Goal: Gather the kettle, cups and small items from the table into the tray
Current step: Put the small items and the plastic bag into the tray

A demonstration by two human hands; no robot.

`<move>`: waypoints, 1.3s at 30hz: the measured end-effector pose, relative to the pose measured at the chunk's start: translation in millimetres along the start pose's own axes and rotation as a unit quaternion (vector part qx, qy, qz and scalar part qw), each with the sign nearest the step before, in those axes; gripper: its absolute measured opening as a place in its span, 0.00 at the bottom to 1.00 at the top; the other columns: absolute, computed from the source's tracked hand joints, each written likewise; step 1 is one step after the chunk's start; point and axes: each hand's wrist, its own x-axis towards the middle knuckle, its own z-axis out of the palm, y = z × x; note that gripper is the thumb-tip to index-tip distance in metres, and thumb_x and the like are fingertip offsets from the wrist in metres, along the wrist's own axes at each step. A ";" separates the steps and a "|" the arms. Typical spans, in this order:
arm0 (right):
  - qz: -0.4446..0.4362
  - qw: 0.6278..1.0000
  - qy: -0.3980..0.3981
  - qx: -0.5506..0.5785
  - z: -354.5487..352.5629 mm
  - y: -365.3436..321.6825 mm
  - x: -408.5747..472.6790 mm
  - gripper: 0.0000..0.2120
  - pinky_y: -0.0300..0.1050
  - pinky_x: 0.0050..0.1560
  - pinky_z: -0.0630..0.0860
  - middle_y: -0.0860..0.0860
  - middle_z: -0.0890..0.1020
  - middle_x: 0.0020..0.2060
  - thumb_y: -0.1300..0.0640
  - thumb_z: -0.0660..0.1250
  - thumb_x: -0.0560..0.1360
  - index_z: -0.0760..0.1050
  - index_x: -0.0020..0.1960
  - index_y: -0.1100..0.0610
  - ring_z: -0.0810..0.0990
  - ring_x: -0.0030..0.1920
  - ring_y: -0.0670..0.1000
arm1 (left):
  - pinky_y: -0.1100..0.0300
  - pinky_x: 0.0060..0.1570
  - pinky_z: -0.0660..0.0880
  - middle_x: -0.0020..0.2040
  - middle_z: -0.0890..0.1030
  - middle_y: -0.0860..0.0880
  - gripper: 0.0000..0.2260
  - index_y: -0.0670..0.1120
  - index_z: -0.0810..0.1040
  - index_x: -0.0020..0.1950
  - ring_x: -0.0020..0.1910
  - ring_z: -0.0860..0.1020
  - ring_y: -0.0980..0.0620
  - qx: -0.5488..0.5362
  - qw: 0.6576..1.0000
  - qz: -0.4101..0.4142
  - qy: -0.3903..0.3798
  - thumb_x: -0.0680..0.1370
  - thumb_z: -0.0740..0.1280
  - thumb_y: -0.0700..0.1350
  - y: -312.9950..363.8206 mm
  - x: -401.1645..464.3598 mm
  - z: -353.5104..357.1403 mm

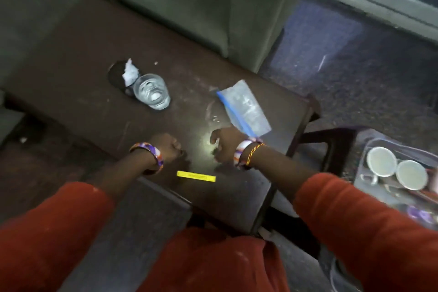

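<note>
On the dark wooden table [78,73] stand a clear glass [151,91] and, just behind it, a dark cup with crumpled white tissue [130,73] in it. A clear zip bag with a blue strip [244,108] lies at the right. A yellow sachet [196,176] lies near the front edge. My left hand [169,146] rests over the table with its fingers curled; whether it holds anything is hidden. My right hand [224,143] hovers beside the bag's near end, fingers bent, over a bright spot. The tray [369,194] at the far right holds two cups [381,161].
A grey-green sofa [213,2] stands behind the table. A dark stool [331,144] sits between the table and the tray. Dark carpet [367,78] covers the floor at the right. My red sleeves fill the bottom of the view.
</note>
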 end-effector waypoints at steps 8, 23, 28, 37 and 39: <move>0.008 0.987 -0.056 -0.152 126.8 -29.3 48.1 0.17 0.56 0.56 0.74 0.60 0.71 0.65 0.62 0.54 0.79 0.66 0.67 0.62 0.71 0.64 0.63 | 0.57 0.59 0.71 0.61 0.79 0.40 0.14 0.39 0.78 0.58 0.62 0.75 0.42 0.078 0.994 0.039 -0.072 0.75 0.63 0.43 -47.4 24.2 31.1; 0.449 0.756 0.434 0.198 36.3 69.8 -144.0 0.20 0.54 0.48 0.73 0.63 0.80 0.55 0.62 0.53 0.77 0.61 0.69 0.56 0.79 0.53 0.65 | 0.61 0.55 0.71 0.55 0.82 0.41 0.10 0.40 0.80 0.53 0.57 0.78 0.43 0.084 0.945 0.306 -0.079 0.74 0.65 0.40 138.2 17.2 44.2; 0.498 0.751 0.426 0.079 35.1 115.9 -175.6 0.15 0.57 0.48 0.73 0.62 0.74 0.57 0.67 0.53 0.76 0.70 0.61 0.62 0.75 0.56 0.64 | 0.59 0.58 0.71 0.57 0.82 0.42 0.11 0.42 0.80 0.55 0.59 0.78 0.44 0.123 0.911 0.370 -0.132 0.74 0.64 0.41 201.0 -4.5 73.9; 0.492 0.790 0.319 0.178 40.3 150.3 -163.8 0.22 0.55 0.55 0.71 0.63 0.74 0.58 0.48 0.51 0.80 0.71 0.60 0.65 0.73 0.59 0.64 | 0.61 0.55 0.72 0.56 0.82 0.43 0.12 0.41 0.79 0.56 0.56 0.78 0.46 0.131 0.907 0.360 -0.174 0.74 0.65 0.41 233.3 -8.3 104.5; 0.483 0.799 0.307 0.186 44.1 153.1 -161.6 0.23 0.55 0.54 0.72 0.63 0.75 0.57 0.46 0.51 0.80 0.70 0.61 0.63 0.74 0.59 0.64 | 0.64 0.51 0.71 0.54 0.82 0.43 0.11 0.40 0.79 0.55 0.55 0.79 0.47 0.118 0.918 0.337 -0.171 0.74 0.65 0.41 225.4 1.1 103.7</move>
